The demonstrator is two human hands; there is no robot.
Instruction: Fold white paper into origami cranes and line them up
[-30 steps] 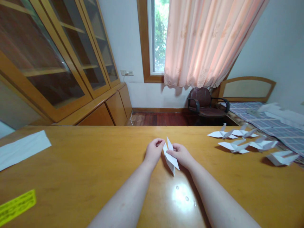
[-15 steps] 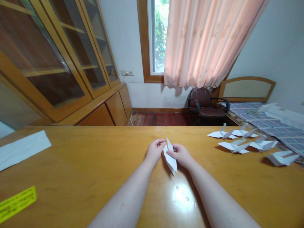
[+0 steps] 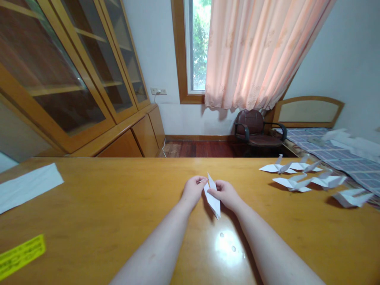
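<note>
A narrow folded white paper (image 3: 213, 200) is held over the middle of the wooden table (image 3: 118, 221), its lower point toward me and a thin split between its upper points. My left hand (image 3: 193, 190) pinches a small part at its upper left edge. My right hand (image 3: 227, 193) grips the right side, thumb lying across the front face and fingers behind it. Several folded white paper birds (image 3: 292, 183) stand at the right of the table.
A white paper sheet (image 3: 29, 188) lies at the table's left, with a yellow label (image 3: 22, 255) nearer me. Beyond the table are a glass-door cabinet (image 3: 118, 114), a dark red chair (image 3: 252, 126) and a bed (image 3: 341, 154).
The lower points of the folded paper, spread apart before, are now closer together. My left fingers have shifted slightly at its upper left edge.
</note>
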